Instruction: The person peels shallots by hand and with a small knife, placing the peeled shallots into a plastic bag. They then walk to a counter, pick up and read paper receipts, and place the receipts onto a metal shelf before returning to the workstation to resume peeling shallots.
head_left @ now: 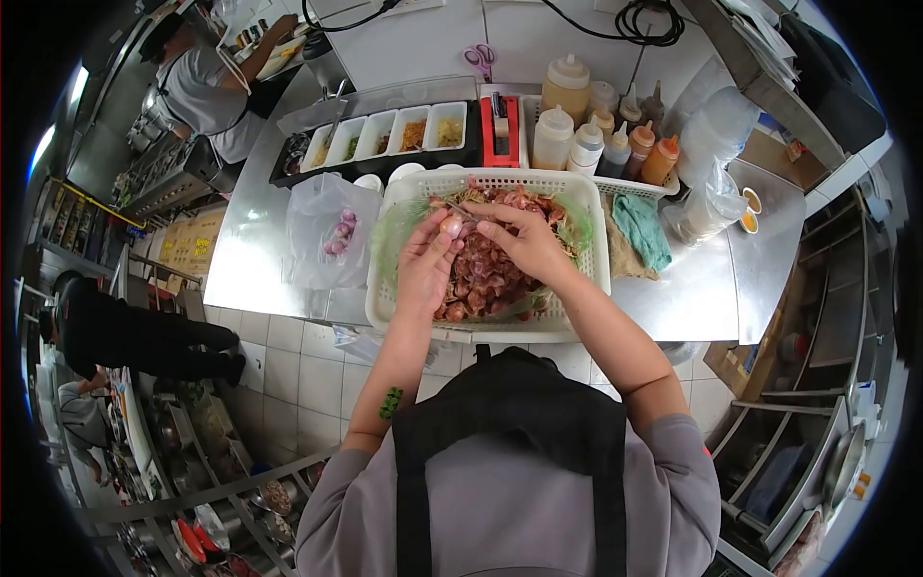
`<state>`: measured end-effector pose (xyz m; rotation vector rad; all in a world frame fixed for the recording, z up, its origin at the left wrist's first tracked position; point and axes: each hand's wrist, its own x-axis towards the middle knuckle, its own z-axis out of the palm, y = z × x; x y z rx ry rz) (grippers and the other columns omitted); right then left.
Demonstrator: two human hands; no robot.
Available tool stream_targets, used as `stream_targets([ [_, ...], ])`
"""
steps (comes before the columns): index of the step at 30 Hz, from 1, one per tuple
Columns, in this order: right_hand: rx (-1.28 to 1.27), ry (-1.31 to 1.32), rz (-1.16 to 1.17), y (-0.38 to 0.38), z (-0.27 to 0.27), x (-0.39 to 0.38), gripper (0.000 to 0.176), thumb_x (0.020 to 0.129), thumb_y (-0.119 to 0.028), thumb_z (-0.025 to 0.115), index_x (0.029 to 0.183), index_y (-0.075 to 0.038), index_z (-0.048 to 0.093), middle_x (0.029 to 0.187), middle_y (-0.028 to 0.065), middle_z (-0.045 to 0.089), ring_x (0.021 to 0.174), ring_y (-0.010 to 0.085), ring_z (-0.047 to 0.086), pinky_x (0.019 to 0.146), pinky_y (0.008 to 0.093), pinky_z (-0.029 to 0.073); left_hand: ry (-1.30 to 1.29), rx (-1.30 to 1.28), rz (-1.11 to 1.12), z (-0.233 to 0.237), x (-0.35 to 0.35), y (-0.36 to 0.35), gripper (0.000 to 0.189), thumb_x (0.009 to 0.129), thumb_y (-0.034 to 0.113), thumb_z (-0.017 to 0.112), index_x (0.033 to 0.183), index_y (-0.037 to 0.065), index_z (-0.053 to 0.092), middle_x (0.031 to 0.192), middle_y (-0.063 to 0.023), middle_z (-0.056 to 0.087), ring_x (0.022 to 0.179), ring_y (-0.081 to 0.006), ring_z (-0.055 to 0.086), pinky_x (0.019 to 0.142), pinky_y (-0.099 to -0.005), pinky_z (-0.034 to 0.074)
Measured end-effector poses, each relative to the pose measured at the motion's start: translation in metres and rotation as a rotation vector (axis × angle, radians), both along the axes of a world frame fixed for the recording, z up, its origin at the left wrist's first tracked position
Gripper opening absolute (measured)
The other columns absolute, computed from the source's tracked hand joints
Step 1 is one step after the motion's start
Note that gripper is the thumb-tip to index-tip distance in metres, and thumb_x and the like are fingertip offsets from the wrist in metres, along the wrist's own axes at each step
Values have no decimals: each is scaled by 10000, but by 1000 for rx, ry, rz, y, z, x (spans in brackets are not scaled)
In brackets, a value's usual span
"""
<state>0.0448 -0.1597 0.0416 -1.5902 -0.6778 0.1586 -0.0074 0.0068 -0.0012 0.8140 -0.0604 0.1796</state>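
Shallot [450,227] was held above the middle of the white basket [519,180], clear of the shallot pile [486,279] lying under it and slightly nearer. It was pinched in the fingertips of the left hand [428,260]: fingers closed around its left and near sides, with the pale pink top left exposed toward the far side. The bulb looked roundish, so its long axis could not be resolved. The right hand [527,242] was positioned just right of the shallot, forefinger and thumb directed left at its exposed face, tips touching it or very nearly. The remaining right fingers were curled, but whether anything was gripped in them could not be told. A thin pale sliver was seen just beyond the bulb and could not be identified. The left hand was therefore the carrier, and the right was brought in from the right side at the same height. Loose skins were spread over the far part of the basket. Left of the basket, a clear plastic bag [317,245] with a few peeled bulbs was set on the steel counter [260,269]. A green cloth [642,229] was laid to the right, squeeze bottles [553,135] were lined up beyond the far rim, and a tray of white containers [385,135] was placed far left. Another person [202,87] was seen working at the far left, well apart.
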Motion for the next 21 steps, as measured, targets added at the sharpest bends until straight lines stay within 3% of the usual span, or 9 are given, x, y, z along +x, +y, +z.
stream_targets([
  [10, -56, -39, -144, -8, -1, 7, 272, 856, -163, 573, 1119, -101, 603, 1063, 105, 628, 976, 185, 591, 859, 278, 427, -44, -53, -49, 11, -3, -4, 357, 904, 74, 474, 1253, 8, 435, 1242, -130, 486, 1095, -248, 524, 908, -300, 450],
  [15, -260, 16, -145, -10, 3, 7, 305, 859, -149, 580, 1139, -43, 521, 1007, 93, 608, 960, 153, 560, 854, 284, 421, -30, -54, -44, 12, -3, -4, 348, 916, 82, 446, 1257, 14, 424, 1237, -140, 483, 1107, -254, 516, 910, -303, 450],
  [19, -160, 14, -45, -7, 0, 3, 304, 859, -152, 581, 1129, -51, 486, 1012, 94, 583, 928, 157, 565, 840, 295, 429, -12, -100, -34, 10, -2, -1, 318, 917, 87, 444, 1230, 30, 449, 1186, -143, 517, 1059, -240, 545, 887, -302, 468],
  [21, -28, -85, 14, -3, 0, 2, 311, 848, -166, 575, 1141, -84, 508, 872, 97, 602, 803, 223, 589, 750, 324, 453, -17, -119, -46, 11, -1, -1, 315, 912, 94, 461, 1221, 36, 458, 1150, -130, 537, 1018, -221, 564, 853, -284, 485],
])
